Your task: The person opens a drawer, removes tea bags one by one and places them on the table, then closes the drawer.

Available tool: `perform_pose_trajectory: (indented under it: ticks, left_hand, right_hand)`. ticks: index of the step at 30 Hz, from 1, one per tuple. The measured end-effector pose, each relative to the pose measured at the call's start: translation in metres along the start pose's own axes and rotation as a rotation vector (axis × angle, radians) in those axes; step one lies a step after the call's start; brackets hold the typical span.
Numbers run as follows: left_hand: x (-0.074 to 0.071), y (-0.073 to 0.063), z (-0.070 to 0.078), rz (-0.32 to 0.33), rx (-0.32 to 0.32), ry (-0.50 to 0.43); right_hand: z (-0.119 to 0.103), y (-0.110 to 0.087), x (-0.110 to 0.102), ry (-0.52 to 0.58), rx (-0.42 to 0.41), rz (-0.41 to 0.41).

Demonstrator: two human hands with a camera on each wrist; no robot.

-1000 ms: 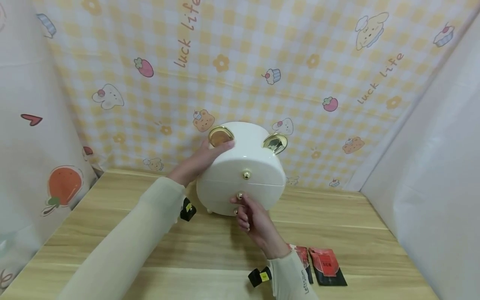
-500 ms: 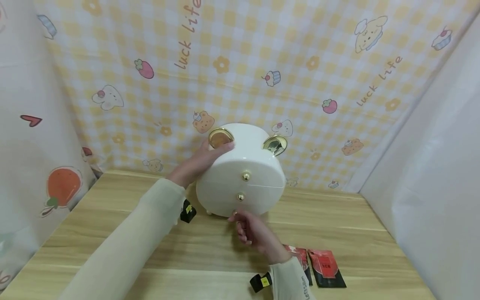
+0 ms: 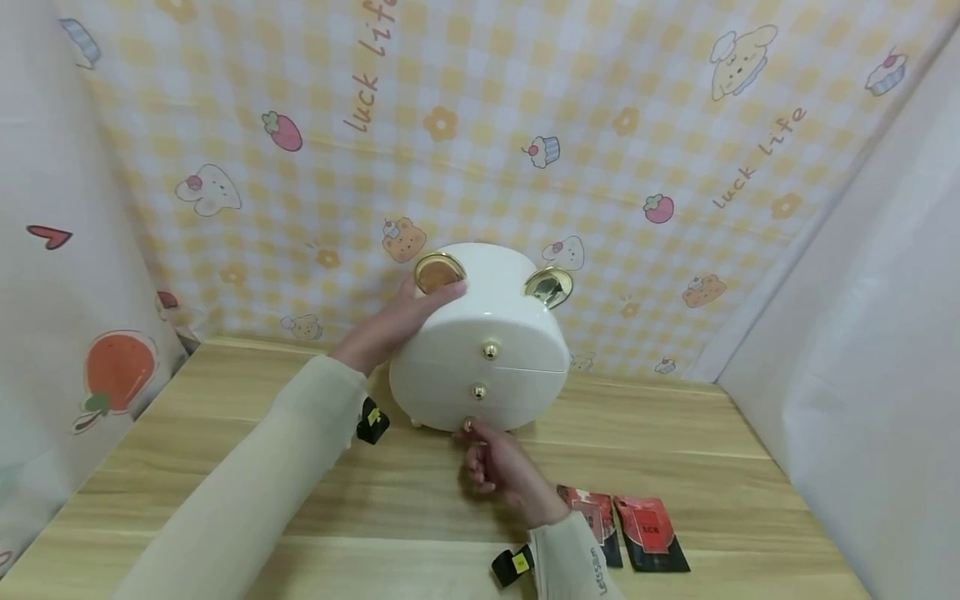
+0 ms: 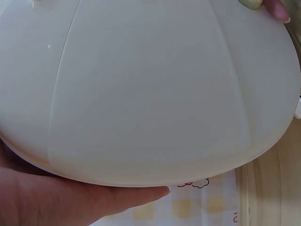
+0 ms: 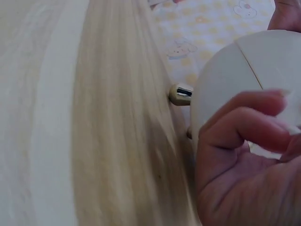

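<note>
A rounded white drawer box [image 3: 525, 346] stands on the wooden table against the patterned cloth, with two gold ears and a column of gold knobs. My left hand [image 3: 393, 325] holds its upper left side, thumb lying along the top below the left gold ear [image 3: 437, 273]; its other fingers are mostly hidden. In the left wrist view the thumb runs along the box's [image 4: 150, 94] rim. My right hand [image 3: 506, 467] pinches the lowest knob [image 3: 468, 424] between thumb and forefinger, other fingers curled. The upper knob [image 3: 490, 351] and middle knob [image 3: 478, 391] are untouched.
Two red and black pouches lie side by side near my right sleeve, the left pouch [image 3: 592, 517] partly covered by it and the right pouch [image 3: 651, 533] in full view. White cloth walls [image 3: 862, 333] flank the wooden table [image 3: 712, 467].
My right hand has moved down from the middle knob to the lowest one. The left hand keeps its place on the box, and the drawers look unmoved.
</note>
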State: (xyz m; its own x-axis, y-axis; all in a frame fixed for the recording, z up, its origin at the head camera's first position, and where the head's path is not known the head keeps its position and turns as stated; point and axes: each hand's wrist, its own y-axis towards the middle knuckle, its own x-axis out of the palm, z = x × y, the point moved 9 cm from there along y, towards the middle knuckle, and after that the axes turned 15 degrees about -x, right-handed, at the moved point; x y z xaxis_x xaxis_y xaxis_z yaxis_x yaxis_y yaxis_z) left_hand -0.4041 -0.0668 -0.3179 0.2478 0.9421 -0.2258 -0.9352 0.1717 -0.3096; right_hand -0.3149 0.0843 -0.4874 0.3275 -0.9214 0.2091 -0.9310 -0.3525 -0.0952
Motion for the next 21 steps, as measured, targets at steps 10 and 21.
perform_pose_trajectory:
  ticks: [10,21]
  left_hand:
    - [-0.0008,-0.0023,-0.0044,-0.003,-0.064,0.012]
    - [0.0003,-0.0047,0.0027,-0.014,0.002,-0.017]
  right_hand:
    - [-0.0004,0.0001,-0.0022,0.062,-0.063,0.088]
    - [0.0006,-0.0001,-0.0014,0.061,-0.090,0.100]
